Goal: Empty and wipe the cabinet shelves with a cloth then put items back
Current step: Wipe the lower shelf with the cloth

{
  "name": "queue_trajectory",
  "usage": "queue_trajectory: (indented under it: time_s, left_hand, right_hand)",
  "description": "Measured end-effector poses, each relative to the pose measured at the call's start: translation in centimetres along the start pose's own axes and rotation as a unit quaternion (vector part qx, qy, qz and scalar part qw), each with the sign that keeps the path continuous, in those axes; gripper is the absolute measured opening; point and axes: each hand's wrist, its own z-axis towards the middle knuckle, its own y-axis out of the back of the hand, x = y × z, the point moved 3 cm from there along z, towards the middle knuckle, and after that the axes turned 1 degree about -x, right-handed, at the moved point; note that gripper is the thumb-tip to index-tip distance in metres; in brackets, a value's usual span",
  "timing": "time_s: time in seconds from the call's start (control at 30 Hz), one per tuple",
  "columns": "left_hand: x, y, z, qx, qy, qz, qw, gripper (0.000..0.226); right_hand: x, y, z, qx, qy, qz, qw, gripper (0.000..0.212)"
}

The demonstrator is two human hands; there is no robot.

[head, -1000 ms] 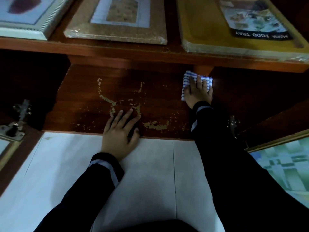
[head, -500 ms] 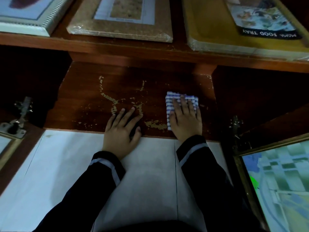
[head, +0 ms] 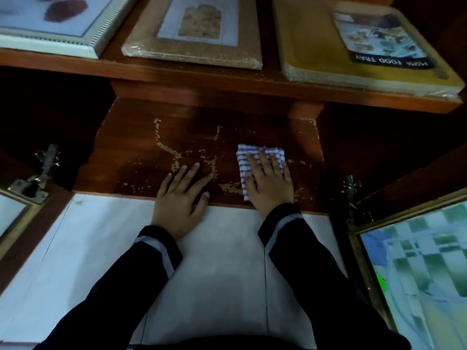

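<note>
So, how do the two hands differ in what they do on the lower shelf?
The left hand lies bare on the shelf, while the right hand presses the striped cloth flat. The left hand's fingers are spread; the right hand's fingers lie closer together. Both hands are palm down at the shelf's front edge, fingers straight, in dark sleeves.

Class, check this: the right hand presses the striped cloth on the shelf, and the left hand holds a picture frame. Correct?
No: in the head view the left hand holds nothing, fingers flat on the shelf; the right hand presses the striped cloth.
</note>
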Motion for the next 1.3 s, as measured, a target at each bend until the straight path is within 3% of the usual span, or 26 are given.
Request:
queue_trajectory:
  time_s: [0.13,0.37,0.5,0.6,0.8,0.97,1.17,1.3]
  left_hand:
    - [1.9,0.7,-0.6,-0.004,0.048,-0.001,0.999,0.057]
    - [6.1,2.5,-2.2,-0.041,0.104,0.021,0.993,0.060]
    - [7.1,2.6,-3.5,-0.049,0.152,0.020,0.987,0.063]
    - [6.7,2.4,-3.1,-0.052,0.146,0.016,0.988,0.062]
    - [7.0,2.3,-3.5,-0.072,0.139,0.008,0.988,0.059]
    - [6.9,2.6,-3.5,-0.085,0.151,-0.012,0.985,0.060]
    - [7.0,2.6,-3.5,-0.091,0.160,-0.001,0.983,0.059]
    - [7.1,2.6,-3.6,-0.094,0.166,0.000,0.982,0.060]
  right_hand:
    - [0.8,0.3,1.6,0.034,-0.063,0.008,0.997,0.057]
    - [2.9,-0.1,0.6,0.020,0.045,0.007,0.999,0.056]
    - [2.3,0.1,1.2,0.025,-0.015,0.012,0.999,0.056]
    - [4.5,-0.1,1.6,0.038,-0.020,0.007,0.999,0.057]
    - [6.3,-0.5,0.9,0.033,0.113,0.017,0.993,0.056]
    - [7.8,-0.5,2.2,0.046,0.038,0.017,0.998,0.056]
    - [8.8,-0.5,1.3,0.024,0.185,0.028,0.982,0.051]
    - [8.8,-0.7,2.6,0.040,0.114,0.028,0.992,0.052]
